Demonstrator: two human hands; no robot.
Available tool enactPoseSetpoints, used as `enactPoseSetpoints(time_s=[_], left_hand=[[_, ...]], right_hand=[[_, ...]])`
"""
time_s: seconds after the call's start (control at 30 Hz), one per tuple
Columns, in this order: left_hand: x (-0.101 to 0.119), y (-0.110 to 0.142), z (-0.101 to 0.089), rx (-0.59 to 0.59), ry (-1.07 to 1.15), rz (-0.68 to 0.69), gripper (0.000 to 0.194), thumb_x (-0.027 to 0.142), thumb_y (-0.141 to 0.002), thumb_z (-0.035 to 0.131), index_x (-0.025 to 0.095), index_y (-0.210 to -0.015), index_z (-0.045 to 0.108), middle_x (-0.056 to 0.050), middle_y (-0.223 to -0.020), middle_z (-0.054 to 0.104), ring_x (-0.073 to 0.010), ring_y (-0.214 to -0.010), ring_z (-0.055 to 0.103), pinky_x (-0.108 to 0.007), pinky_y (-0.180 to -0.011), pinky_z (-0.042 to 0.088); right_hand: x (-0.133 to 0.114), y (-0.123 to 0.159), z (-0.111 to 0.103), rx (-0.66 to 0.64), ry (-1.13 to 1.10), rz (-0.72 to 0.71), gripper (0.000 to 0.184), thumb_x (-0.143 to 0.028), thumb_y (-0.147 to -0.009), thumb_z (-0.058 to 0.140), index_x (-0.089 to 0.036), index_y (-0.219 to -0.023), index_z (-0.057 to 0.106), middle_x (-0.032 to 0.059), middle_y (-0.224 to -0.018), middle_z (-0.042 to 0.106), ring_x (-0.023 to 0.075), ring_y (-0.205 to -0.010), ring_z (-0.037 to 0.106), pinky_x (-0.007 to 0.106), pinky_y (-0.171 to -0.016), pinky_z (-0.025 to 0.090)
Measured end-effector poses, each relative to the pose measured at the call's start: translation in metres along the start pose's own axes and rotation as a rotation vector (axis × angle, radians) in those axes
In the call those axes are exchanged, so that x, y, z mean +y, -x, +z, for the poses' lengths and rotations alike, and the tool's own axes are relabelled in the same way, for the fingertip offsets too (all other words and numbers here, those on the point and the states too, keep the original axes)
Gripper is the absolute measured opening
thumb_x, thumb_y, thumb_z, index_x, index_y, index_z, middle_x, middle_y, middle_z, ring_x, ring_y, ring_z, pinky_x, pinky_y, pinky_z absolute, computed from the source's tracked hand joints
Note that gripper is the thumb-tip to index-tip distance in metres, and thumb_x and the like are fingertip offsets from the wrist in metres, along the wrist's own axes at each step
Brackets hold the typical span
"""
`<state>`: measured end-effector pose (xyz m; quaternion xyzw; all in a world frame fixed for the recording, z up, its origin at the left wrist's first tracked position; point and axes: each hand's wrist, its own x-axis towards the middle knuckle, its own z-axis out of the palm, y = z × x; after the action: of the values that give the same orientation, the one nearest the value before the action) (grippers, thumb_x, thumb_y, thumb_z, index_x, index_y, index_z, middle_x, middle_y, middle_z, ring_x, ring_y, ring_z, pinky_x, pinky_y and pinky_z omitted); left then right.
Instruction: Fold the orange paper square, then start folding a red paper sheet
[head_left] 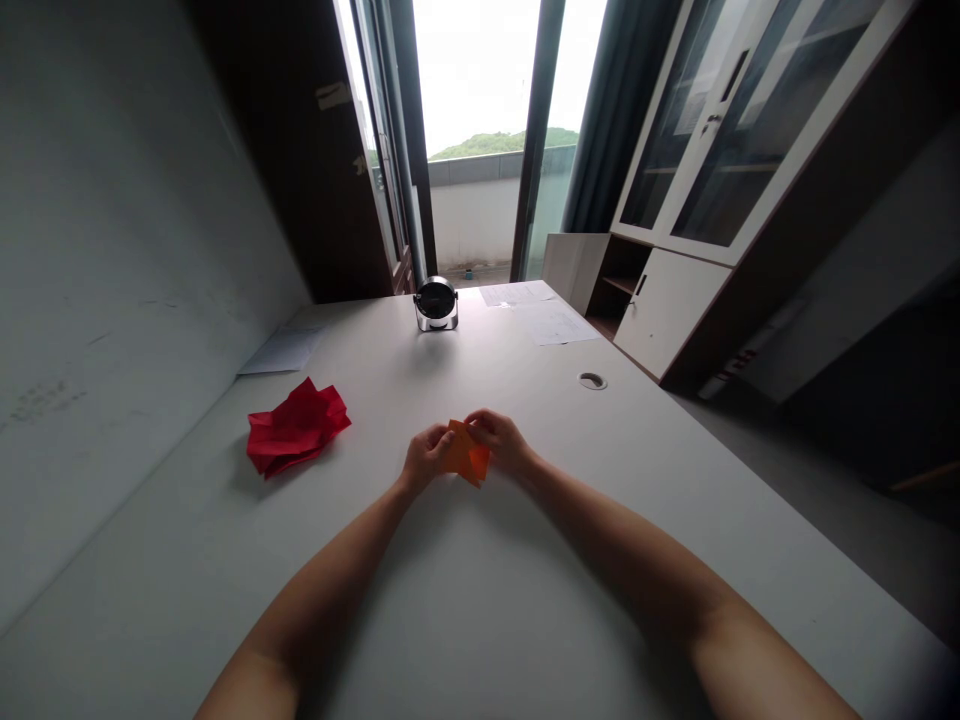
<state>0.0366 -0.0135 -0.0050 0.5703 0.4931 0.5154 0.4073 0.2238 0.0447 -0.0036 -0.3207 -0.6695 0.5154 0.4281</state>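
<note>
A small folded piece of orange paper (468, 458) is held just above the white table (480, 600), near its middle. My left hand (424, 458) pinches its left edge with closed fingers. My right hand (504, 440) grips its upper right part, fingers curled over the top corner. Both forearms reach in from the bottom of the view. A crumpled red paper (295, 428) lies on the table to the left, well apart from my hands.
A small black and silver device (436, 303) stands at the far end of the table. White sheets (553, 322) lie at far right, another sheet (283, 350) by the left wall. A round cable hole (592, 380) is at right. Cabinets stand at right.
</note>
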Motion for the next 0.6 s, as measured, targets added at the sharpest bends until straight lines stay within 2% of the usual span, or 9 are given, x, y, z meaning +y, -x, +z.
enactPoseSetpoints(time_s=[0.2,0.47,0.6], left_hand=[[0.0015,0.0013,0.0025,0.014,-0.023,0.004,0.045,0.057,-0.084,0.059,0.014,-0.09,0.072,-0.006,-0.076,0.07,-0.016,-0.066,0.06,-0.025,-0.06,0.047],[0.0092,0.0024,0.0009,0.061,-0.072,0.006,0.042,0.055,-0.082,0.062,0.014,-0.079,0.071,-0.004,-0.069,0.066,-0.0153,-0.066,0.057,-0.025,-0.059,0.043],[0.0099,0.0007,-0.0032,0.133,-0.024,0.011,0.041,0.054,-0.082,0.062,0.013,-0.076,0.069,-0.004,-0.064,0.062,-0.0157,-0.061,0.055,-0.027,-0.055,0.044]], right_hand=[[0.0034,0.0,0.0004,-0.009,0.103,-0.001,0.034,-0.051,-0.079,0.067,-0.018,-0.088,0.067,-0.0025,-0.062,0.049,0.0111,-0.058,0.041,0.023,-0.053,0.035],[0.0009,0.0022,0.004,-0.09,0.104,0.01,0.031,-0.048,-0.08,0.066,-0.018,-0.087,0.065,-0.0037,-0.064,0.048,0.0101,-0.058,0.04,0.022,-0.053,0.032],[-0.0026,0.0023,0.0016,-0.063,0.099,0.01,0.036,-0.053,-0.079,0.067,-0.017,-0.082,0.065,-0.0034,-0.062,0.05,0.0106,-0.058,0.041,0.023,-0.054,0.033]])
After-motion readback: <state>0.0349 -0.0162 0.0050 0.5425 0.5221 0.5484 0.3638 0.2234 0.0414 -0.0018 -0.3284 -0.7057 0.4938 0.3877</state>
